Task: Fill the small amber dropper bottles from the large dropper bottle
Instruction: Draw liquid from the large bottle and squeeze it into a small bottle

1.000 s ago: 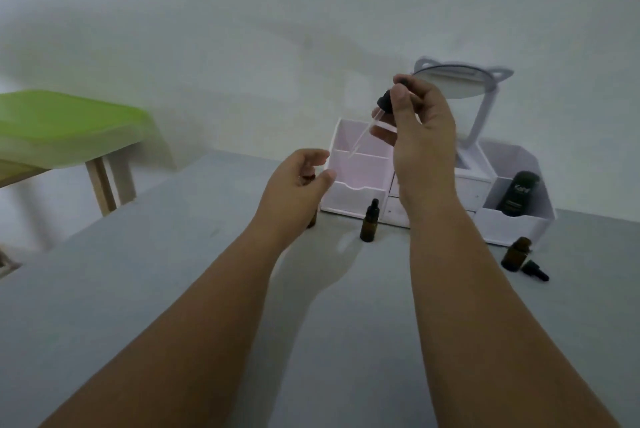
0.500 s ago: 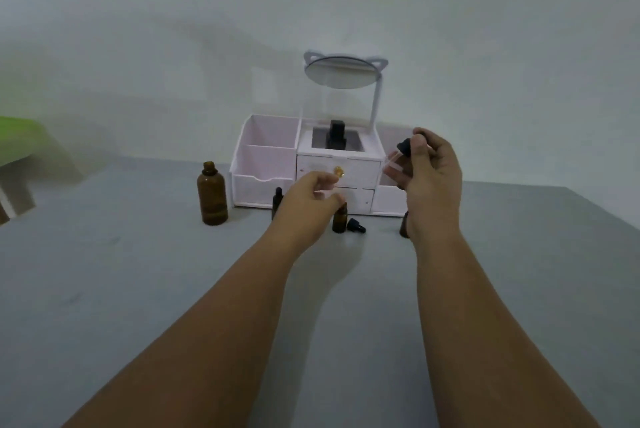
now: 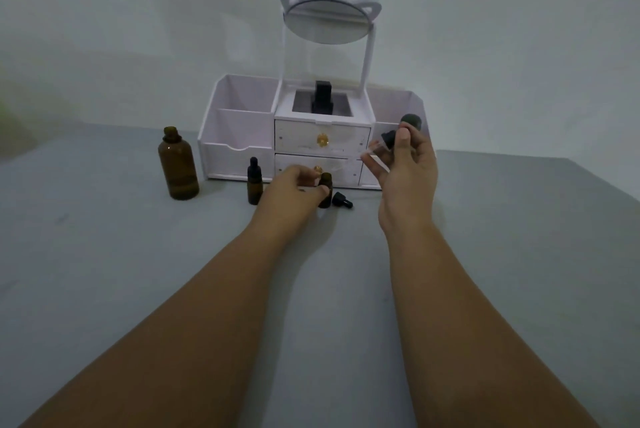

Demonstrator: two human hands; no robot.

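The tabletop (image 3: 104,254) carries the white organiser (image 3: 239,137) at 12 o'clock; the large amber bottle (image 3: 178,164), uncapped, stands at 10 o'clock; the left grip (image 3: 294,188) curls round the open small amber bottle (image 3: 325,190); the right grip (image 3: 405,171) pinches the dropper (image 3: 382,142) at 1 o'clock. Step in hand: dispensing, by judgement; the next move calls for aligning the pipette tip over the narrow neck. No labels are legible.
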